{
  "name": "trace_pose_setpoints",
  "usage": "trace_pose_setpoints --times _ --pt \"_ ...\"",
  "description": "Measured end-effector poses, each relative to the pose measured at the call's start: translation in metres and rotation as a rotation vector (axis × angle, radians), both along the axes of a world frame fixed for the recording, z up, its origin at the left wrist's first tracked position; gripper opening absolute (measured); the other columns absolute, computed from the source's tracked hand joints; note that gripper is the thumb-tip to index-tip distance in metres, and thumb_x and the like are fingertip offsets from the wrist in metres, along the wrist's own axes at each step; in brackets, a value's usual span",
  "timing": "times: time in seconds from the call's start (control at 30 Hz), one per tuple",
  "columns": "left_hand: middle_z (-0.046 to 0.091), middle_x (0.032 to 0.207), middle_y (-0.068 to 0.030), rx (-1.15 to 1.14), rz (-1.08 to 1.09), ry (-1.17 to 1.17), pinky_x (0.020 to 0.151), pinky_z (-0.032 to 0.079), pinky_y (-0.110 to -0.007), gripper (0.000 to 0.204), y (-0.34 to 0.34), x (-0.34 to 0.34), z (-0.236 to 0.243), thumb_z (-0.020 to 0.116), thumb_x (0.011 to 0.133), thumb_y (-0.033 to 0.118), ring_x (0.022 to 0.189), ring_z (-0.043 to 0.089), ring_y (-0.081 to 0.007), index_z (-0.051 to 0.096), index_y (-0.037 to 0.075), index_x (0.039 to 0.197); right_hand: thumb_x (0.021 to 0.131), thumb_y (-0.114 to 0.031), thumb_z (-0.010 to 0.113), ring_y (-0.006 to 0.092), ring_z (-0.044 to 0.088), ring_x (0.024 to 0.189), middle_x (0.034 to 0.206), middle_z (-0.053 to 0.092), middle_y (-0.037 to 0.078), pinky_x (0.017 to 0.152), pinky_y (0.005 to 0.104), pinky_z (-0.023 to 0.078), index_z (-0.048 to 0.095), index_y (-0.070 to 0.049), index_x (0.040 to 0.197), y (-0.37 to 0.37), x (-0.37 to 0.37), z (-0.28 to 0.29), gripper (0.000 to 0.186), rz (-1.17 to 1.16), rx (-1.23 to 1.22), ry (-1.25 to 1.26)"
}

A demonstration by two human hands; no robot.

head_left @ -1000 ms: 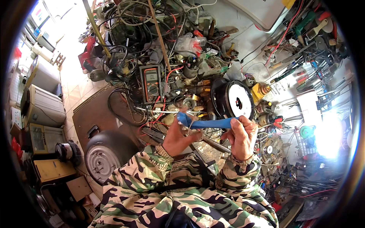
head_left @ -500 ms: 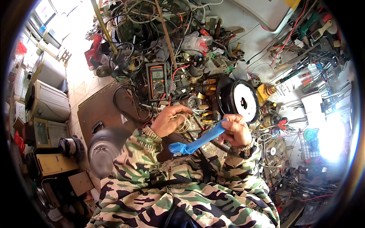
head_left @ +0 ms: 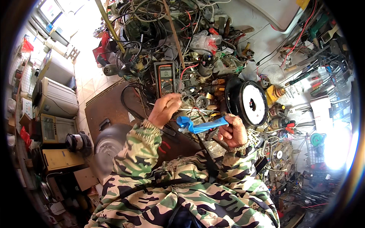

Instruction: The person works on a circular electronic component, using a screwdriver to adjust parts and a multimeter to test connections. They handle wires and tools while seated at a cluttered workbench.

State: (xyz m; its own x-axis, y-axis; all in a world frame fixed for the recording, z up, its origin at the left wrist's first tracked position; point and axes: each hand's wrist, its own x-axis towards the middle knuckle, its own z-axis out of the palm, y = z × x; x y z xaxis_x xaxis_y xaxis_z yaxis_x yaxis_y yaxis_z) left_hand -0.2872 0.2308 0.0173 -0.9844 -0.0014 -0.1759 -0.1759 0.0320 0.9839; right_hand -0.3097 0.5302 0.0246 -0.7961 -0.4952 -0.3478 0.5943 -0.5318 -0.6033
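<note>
A crumpled, flat blue plastic strip (head_left: 207, 125) is pinched at one end by my right hand (head_left: 234, 130). Its loose end sticks out to the left, curled and gaping. My left hand (head_left: 164, 110) reaches over the cluttered bench just below a multimeter (head_left: 166, 79) with an orange edge. Its fingers look stretched out side by side, and no coil shows in them; the fingertips are partly lost against the small parts behind. To the right of the strip stands a round black housing (head_left: 249, 102) with a white disc on its face.
Tangled cables (head_left: 159, 19) and tools heap up at the back. A brown board (head_left: 110, 102) lies to the left, with a round grey metal part (head_left: 110, 142) near my left sleeve. Red-handled pliers (head_left: 164, 147) lie below my left hand. Several tools crowd the right side.
The thin tan coil has left my left hand, whose fingers have straightened. My right hand has swung the blue strip closer to level, and its loose end has opened. The view has shifted slightly.
</note>
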Motion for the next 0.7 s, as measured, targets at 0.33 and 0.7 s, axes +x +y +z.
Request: trace_pose_setpoints --times 0.33,0.7 --pt "0.068 0.128 -0.0163 -0.153 -0.428 -0.048 0.103 0.05 -0.037 0.063 0.007 0.08 0.04 0.079 0.092 0.032 0.118 0.065 -0.0207 0.057 -0.004 0.139 0.096 -0.017 0.071 0.0066 0.054 0.055 0.064 0.058 -0.001 0.051 0.0271 0.046 0.068 0.001 0.084 -0.034 0.015 0.05 0.021 0.273 0.553 0.461" --pt "0.073 0.097 -0.0051 0.036 -0.218 0.064 0.083 0.052 -0.03 0.028 0.035 0.136 -0.007 0.059 0.107 0.023 0.089 0.066 -0.0126 0.067 0.001 0.123 0.094 -0.01 0.075 0.0093 0.065 0.069 0.081 0.071 0.006 0.059 0.0272 0.054 0.064 0.002 0.102 -0.08 0.06 0.036 0.018 0.114 0.418 0.652"
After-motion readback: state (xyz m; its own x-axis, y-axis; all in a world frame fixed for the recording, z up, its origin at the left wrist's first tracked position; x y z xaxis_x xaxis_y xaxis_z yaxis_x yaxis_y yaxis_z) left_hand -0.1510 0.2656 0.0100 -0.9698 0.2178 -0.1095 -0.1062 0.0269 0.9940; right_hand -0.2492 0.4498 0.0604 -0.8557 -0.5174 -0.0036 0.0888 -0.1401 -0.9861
